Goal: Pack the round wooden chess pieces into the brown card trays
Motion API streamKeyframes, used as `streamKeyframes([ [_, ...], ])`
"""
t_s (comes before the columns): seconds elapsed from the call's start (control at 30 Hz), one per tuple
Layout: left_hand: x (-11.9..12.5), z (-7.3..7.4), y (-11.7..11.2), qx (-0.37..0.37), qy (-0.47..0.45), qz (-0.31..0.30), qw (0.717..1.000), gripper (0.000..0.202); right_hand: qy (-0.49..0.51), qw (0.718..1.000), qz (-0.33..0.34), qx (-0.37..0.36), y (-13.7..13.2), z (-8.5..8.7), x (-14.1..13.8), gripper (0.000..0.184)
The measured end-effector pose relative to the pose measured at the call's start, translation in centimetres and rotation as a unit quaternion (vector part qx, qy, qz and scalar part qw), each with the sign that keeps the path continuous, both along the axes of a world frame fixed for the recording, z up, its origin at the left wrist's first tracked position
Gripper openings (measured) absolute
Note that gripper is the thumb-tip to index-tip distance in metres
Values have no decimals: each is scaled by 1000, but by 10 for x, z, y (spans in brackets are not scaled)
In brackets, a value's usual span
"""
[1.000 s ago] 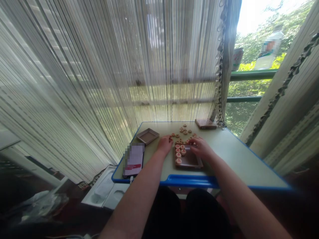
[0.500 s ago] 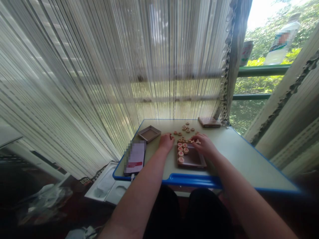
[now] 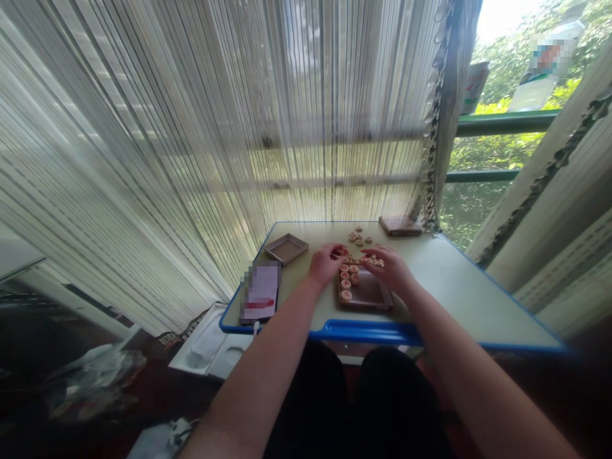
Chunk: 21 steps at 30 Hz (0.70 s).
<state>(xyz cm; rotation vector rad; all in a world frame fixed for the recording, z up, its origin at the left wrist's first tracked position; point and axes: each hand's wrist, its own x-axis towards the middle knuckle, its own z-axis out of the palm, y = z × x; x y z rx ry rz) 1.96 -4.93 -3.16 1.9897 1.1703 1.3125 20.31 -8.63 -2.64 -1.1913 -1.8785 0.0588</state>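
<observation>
Several round xiangqi pieces with red characters (image 3: 346, 285) lie in the left part of an open shallow box (image 3: 368, 305). Just beyond its far edge, more loose pieces (image 3: 354, 260) are bunched on the table. My left hand (image 3: 326, 262) is cupped at the left of this bunch, its curled fingers touching or nearly touching pieces, with thumb and fingers apart. From the right, my right hand (image 3: 389, 268) reaches over the box's far right corner. Its fingers are spread and bent beside pieces (image 3: 375, 261). Whether either hand grips a piece is partly hidden.
Farther back lie several more pieces (image 3: 358, 237). An empty box lid (image 3: 287, 248) and a phone (image 3: 261, 290) with a cable are on the left. A flat brown box (image 3: 400, 225) sits at the back right of the blue-edged table (image 3: 459, 287). Curtains (image 3: 306, 146) hang behind.
My left hand has moved right and slightly forward to the loose pieces, which are bunched closer together. My right hand has shifted slightly left. The view has tilted a little downward.
</observation>
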Motion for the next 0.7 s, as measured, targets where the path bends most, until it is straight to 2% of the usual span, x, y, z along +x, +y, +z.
streamKeyframes([
  [0.13, 4, 2, -17, -11, -44, -73, 996, 28, 16, 999, 33, 15, -12, -2, -4, 24],
  [0.3, 7, 2, -31, -52, -69, -128, 988, 29, 39, 998, 45, 12, -23, -3, -6, 16],
  [0.43, 5, 1, -40, -46, -66, -152, 985, 33, 39, 998, 48, 14, -32, -3, -7, 15],
  [0.53, 1, 4, -48, -12, -15, -128, 992, 33, 39, 998, 40, 6, -38, -4, -8, 15],
  [0.7, -7, 11, -53, 87, 85, 26, 992, 26, 23, 999, 34, -20, -44, -5, -3, 15],
])
